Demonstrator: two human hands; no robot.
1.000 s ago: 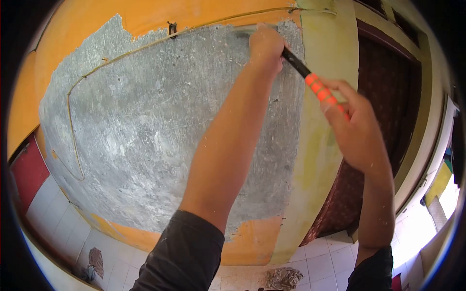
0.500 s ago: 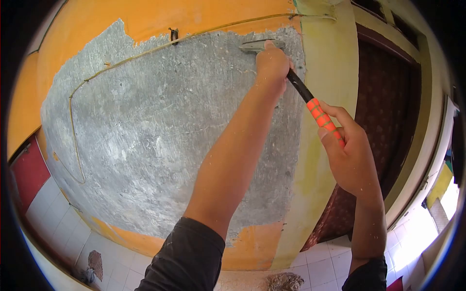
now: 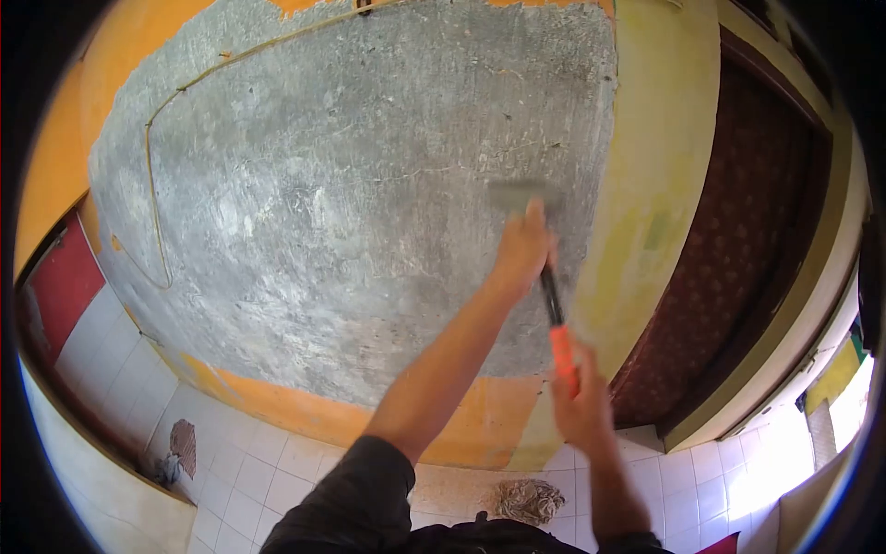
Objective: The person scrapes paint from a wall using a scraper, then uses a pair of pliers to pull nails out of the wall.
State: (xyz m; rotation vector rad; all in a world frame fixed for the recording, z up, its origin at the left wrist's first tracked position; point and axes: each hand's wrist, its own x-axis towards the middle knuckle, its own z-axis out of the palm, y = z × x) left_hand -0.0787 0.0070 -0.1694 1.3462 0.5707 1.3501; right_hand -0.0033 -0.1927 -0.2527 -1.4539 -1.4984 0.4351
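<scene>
A long-handled wall scraper (image 3: 553,300) with a black shaft and an orange grip is in both my hands. Its wide flat blade (image 3: 517,194), blurred by motion, lies at the bare grey patch (image 3: 305,231) of the wall. My left hand (image 3: 526,247) is closed around the shaft just below the blade, with fingers stretched up toward the head. Lower down, my right hand (image 3: 583,397) wraps the orange grip and is also smeared. Ragged orange paint (image 3: 305,402) borders the grey patch.
A thin cable (image 3: 268,44) runs loosely over the wall's upper left. To the right are a yellowish strip (image 3: 651,185) and a dark red door (image 3: 738,231). On the tiled floor (image 3: 258,475) lies a crumpled brown heap (image 3: 529,499). A red panel (image 3: 63,282) stands at far left.
The scraper and both hands have moved down the wall from near the patch's top edge. The shaft is now more upright, and my view has tilted downward.
</scene>
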